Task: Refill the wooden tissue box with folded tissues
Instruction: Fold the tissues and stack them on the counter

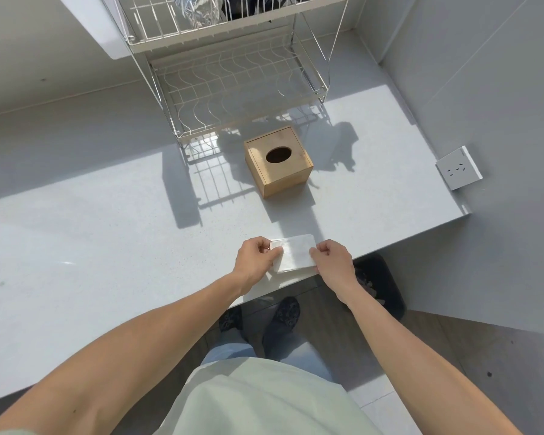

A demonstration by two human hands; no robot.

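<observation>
A wooden tissue box with a dark oval slot in its lid stands on the white counter, lid shut. Nearer to me, a small stack of folded white tissues lies at the counter's front edge. My left hand pinches the stack's left end between thumb and fingers. My right hand grips its right end. Both hands are well short of the box, about a hand's length in front of it.
A white wire dish rack stands behind the box, its upper tier holding something wrapped in foil. A wall socket sits on the right wall. A dark bin stands on the floor under the counter's right end.
</observation>
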